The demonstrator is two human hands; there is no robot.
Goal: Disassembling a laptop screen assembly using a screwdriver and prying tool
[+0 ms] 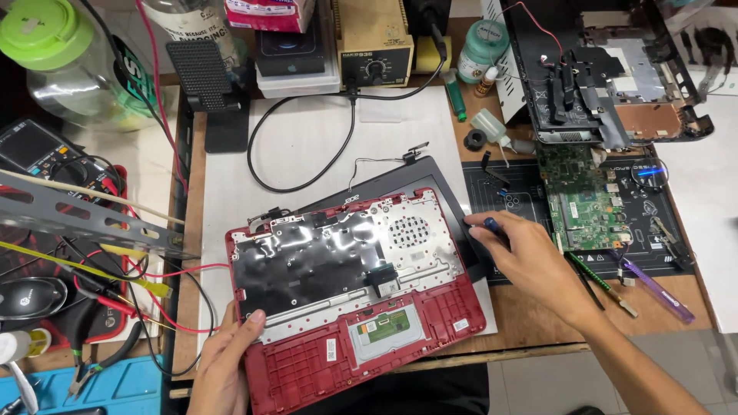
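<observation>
Red laptop shell (pixel 361 307) between hands; left fingers (pixel 244 327) on edge.

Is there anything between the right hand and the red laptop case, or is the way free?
Nothing visible stands between them. The right hand holds a small dark tool right at the right edge of the red laptop case, where the black screen part lies underneath. The left hand touches the case's left front corner.

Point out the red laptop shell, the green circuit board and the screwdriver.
Red laptop shell (pixel 307 376), head view, lower palm rest.
Green circuit board (pixel 586 206), head view, board middle.
Screwdriver (pixel 490 225), head view, dark handle in right hand.
</observation>
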